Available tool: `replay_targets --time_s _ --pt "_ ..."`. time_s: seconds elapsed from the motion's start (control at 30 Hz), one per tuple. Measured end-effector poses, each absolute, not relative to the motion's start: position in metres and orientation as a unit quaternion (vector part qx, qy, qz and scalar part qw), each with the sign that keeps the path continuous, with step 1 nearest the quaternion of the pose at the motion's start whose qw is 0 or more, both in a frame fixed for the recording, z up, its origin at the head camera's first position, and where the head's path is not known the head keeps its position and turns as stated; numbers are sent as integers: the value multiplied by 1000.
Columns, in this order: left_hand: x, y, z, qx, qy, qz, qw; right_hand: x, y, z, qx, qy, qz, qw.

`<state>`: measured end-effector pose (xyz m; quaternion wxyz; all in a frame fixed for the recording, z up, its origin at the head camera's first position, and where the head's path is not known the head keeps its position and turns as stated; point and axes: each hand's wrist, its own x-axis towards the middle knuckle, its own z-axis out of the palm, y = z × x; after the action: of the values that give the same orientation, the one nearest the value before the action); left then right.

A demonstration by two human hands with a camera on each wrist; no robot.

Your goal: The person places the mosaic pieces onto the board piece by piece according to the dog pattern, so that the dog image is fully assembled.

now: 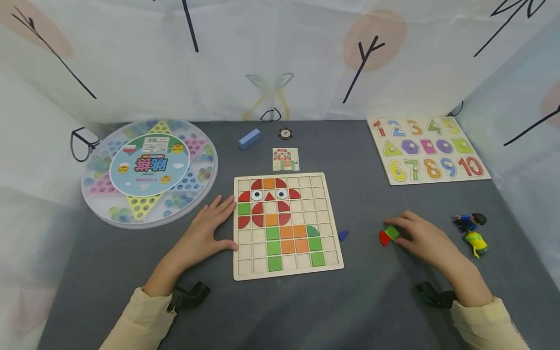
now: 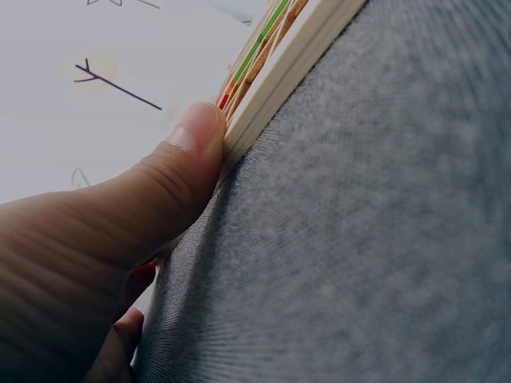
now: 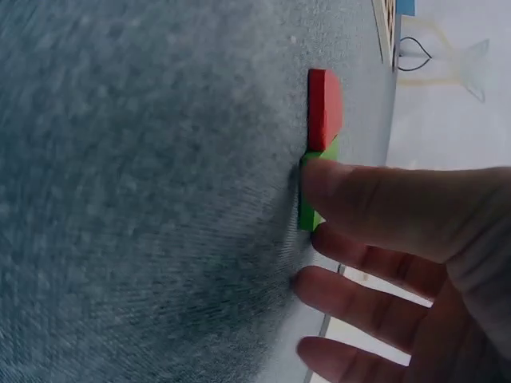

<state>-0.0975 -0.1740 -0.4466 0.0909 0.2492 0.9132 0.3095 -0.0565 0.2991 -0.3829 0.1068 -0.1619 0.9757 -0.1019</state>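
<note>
A wooden grid board point(image 1: 259, 270) lies in the middle, partly filled with red, orange and green pieces and two eye pieces. At its left edge my left hand point(image 1: 202, 234) rests with spread, straight fingers. In the left wrist view the thumb point(image 2: 196, 136) presses against the board's side point(image 2: 267, 112). Over on the right, my right hand point(image 1: 422, 238) pinches a green square block point(image 1: 392, 232) between thumb and forefinger. A red quarter-circle block point(image 1: 384, 238) touches that square's left side, flat on the table. In the right wrist view the thumb point(image 3: 375, 199) covers part of the green block.
Beside the board's right edge lies a blue piece point(image 1: 343, 236). A pattern card point(image 1: 286, 159), a blue bar point(image 1: 249, 139) and a round token point(image 1: 285, 133) are behind it. Round game box point(image 1: 207, 187) left, number board point(image 1: 385, 163) back right, small figures point(image 1: 476, 243) far right.
</note>
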Motion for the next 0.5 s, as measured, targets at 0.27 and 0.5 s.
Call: replay_targets --time_s 0.27,0.5 --pt "-98 -172 -446 250 912 311 91 -60 300 -383 -160 978 -84 99" --pt "-97 -173 -444 247 914 310 94 -84 255 -376 -193 976 -86 44"
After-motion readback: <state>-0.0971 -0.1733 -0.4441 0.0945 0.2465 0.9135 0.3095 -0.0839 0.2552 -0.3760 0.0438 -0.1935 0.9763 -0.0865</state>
